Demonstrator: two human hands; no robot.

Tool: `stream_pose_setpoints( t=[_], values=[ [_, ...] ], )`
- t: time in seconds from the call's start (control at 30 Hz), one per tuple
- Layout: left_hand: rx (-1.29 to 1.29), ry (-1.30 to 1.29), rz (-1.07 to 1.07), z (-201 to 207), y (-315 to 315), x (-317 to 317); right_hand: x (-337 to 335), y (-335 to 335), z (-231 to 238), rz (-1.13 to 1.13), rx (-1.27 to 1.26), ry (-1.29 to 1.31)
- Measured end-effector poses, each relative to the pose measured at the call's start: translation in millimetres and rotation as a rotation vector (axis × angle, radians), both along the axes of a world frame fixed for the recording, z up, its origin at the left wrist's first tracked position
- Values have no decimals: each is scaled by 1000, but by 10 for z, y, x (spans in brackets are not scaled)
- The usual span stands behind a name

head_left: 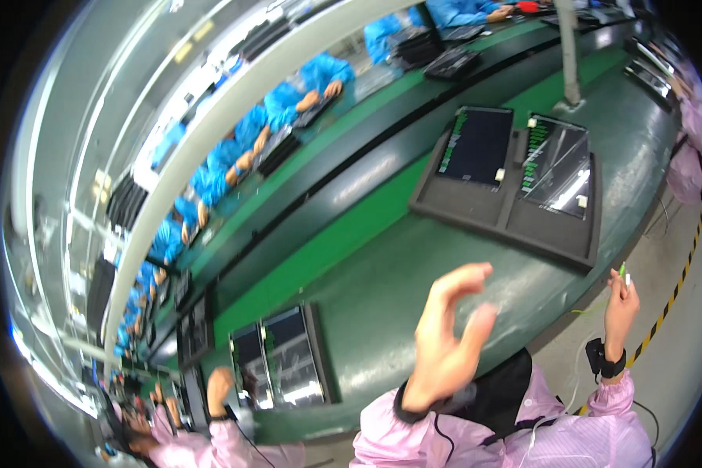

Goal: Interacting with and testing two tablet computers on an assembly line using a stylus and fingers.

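Left hand spread and empty, fingers curved; right hand pinching a slim green-and-white piece. Beneath the left hand, a smooth green table; beyond that hand, a matte grey tray bearing two flat, glossy screens.

The left hand curves openly by a green bench; the right hand pinches a green-tipped item.

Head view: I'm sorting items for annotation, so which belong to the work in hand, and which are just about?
Work in hand:
- small green-and-white item, in right hand
- dark tray, two panels, near open left hand

Just about:
- metal post
- striped floor tape
- lower-left panels
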State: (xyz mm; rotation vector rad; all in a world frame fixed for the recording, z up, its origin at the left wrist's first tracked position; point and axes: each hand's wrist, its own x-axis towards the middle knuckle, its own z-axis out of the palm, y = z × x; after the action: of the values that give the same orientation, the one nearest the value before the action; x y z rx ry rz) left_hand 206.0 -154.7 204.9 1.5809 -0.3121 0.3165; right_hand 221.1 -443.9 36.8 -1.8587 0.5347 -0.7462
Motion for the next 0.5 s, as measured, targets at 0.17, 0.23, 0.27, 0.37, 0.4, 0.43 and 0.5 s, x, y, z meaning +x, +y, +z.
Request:
stream_pose_setpoints(
  t=[0.17,0.23,0.27,0.37,0.4,0.43,0.5],
  values=[
    [938,-117,101,-1168,31,1182,360,93,19,-5,-175,138],
    [1149,-81,77,-1469,129,1431,399,175,68,-2,-292,112],
    [1252,-46,70,-1530,202,1511,411,221,106,-8,-317,123],
    [1369,-70,39,-1497,185,1547,342,237,166,-11,-271,133],
    [1393,-62,19,-1478,168,1541,335,234,160,-14,-277,127],
    [1386,-57,27,-1404,148,1458,305,225,144,-20,-295,128],
    [1407,86,-128,-1219,99,1275,281,173,178,-22,-312,131]
  ],
)
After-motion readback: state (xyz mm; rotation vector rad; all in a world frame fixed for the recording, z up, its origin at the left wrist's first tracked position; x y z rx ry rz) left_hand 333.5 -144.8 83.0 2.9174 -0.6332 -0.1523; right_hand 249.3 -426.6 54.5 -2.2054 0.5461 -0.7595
